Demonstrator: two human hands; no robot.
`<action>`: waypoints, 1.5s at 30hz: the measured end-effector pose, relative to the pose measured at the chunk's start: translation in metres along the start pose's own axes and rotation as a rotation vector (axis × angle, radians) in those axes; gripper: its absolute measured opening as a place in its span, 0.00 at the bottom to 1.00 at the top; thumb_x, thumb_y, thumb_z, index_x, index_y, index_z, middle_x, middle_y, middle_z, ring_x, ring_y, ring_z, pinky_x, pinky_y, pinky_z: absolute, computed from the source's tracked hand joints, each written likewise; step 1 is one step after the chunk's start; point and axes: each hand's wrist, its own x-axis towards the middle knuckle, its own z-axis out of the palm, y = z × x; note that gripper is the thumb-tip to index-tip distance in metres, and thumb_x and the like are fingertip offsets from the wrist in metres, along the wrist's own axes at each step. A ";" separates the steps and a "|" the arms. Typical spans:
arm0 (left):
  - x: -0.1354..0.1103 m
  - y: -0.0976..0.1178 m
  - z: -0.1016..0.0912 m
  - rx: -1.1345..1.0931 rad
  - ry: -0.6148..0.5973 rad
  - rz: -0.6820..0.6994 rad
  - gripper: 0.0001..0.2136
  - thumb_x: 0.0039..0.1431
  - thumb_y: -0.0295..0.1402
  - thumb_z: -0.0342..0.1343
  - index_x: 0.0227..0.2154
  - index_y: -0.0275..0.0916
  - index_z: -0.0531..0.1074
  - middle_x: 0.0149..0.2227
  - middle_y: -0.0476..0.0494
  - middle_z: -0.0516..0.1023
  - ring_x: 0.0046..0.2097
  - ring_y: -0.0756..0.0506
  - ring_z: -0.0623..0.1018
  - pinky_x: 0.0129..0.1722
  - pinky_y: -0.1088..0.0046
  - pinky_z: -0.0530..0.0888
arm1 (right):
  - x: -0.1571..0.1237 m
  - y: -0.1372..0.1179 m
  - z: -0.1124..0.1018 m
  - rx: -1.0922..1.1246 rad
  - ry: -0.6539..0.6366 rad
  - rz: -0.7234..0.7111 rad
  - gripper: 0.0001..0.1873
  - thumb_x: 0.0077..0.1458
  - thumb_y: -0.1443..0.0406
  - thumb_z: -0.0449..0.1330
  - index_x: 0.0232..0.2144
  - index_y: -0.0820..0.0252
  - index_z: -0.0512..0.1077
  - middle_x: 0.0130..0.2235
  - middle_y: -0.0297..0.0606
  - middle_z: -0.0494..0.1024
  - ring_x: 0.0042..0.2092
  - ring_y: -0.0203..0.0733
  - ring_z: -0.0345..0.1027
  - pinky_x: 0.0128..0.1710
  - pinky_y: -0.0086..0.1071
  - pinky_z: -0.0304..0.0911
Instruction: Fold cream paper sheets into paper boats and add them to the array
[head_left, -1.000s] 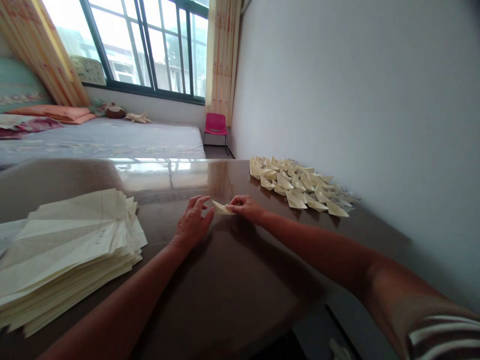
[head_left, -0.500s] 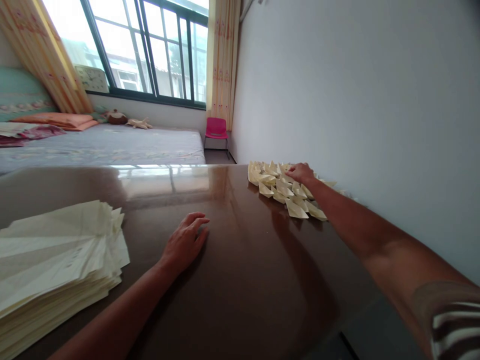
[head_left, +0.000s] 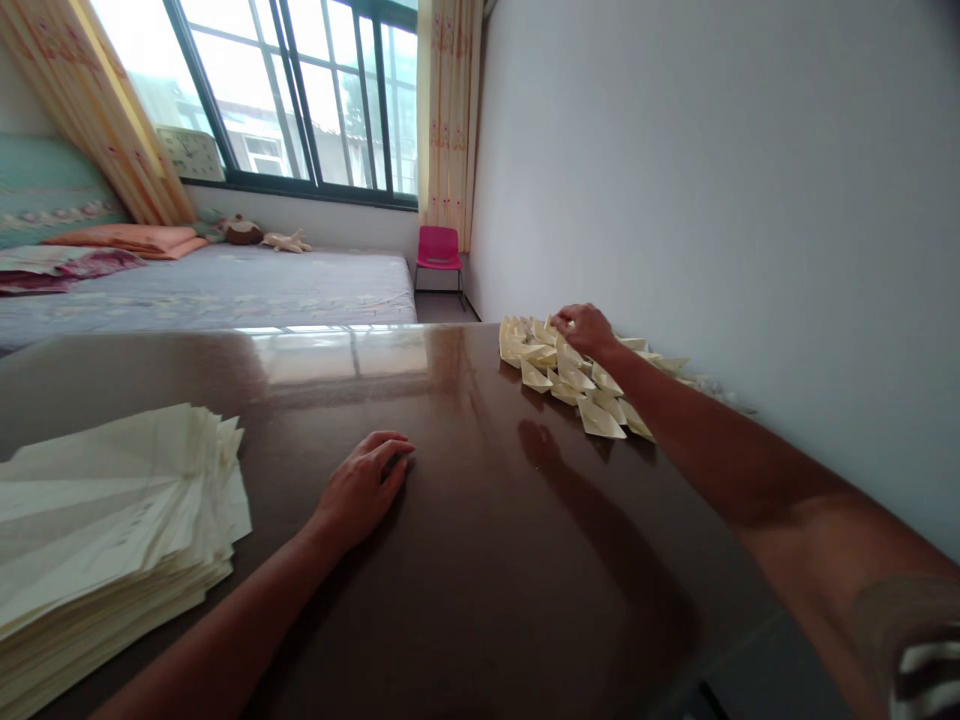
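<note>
My left hand (head_left: 365, 485) rests on the brown table, palm down, with loosely bent fingers, the thumb apart and nothing in it. At the far right, my right hand (head_left: 586, 329) reaches over a cluster of folded cream paper boats (head_left: 535, 375). Its fingers are pinched together, and a bit of a cream paper boat (head_left: 571, 323) shows at them. Just below that hand, another boat (head_left: 575, 372) leans up among the rest. My right forearm hides part of the cluster.
A thick stack of cream paper sheets (head_left: 112, 510) lies on the left of the glossy table (head_left: 450, 560). A white wall (head_left: 675, 200) runs along the right side. Beyond the table are a bed (head_left: 300, 290) and a pink chair (head_left: 439, 248).
My right hand has moved slightly up and left over the paper boats. A boat below it now stands more tilted. My left hand stays almost where it was.
</note>
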 end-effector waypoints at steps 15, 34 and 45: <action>0.000 0.015 -0.002 0.005 -0.068 -0.073 0.13 0.56 0.27 0.50 0.40 0.39 0.77 0.41 0.43 0.75 0.39 0.48 0.76 0.47 0.68 0.73 | -0.110 -0.156 0.126 0.447 -0.188 -0.612 0.20 0.61 0.58 0.52 0.54 0.55 0.69 0.59 0.43 0.69 0.61 0.50 0.57 0.60 0.48 0.52; -0.110 -0.075 -0.230 0.264 -0.517 -0.452 0.34 0.47 0.53 0.59 0.57 0.44 0.66 0.60 0.45 0.67 0.59 0.40 0.67 0.58 0.70 0.61 | -0.101 -0.139 0.142 0.502 -0.096 -0.730 0.20 0.60 0.58 0.50 0.47 0.58 0.74 0.52 0.41 0.75 0.56 0.48 0.65 0.58 0.43 0.59; -0.120 -0.081 -0.220 0.404 -0.451 -0.409 0.25 0.54 0.46 0.53 0.53 0.41 0.70 0.53 0.46 0.75 0.51 0.43 0.73 0.51 0.74 0.67 | -0.104 -0.140 0.143 0.494 -0.073 -0.715 0.19 0.60 0.59 0.50 0.47 0.57 0.74 0.52 0.41 0.75 0.55 0.48 0.65 0.57 0.44 0.60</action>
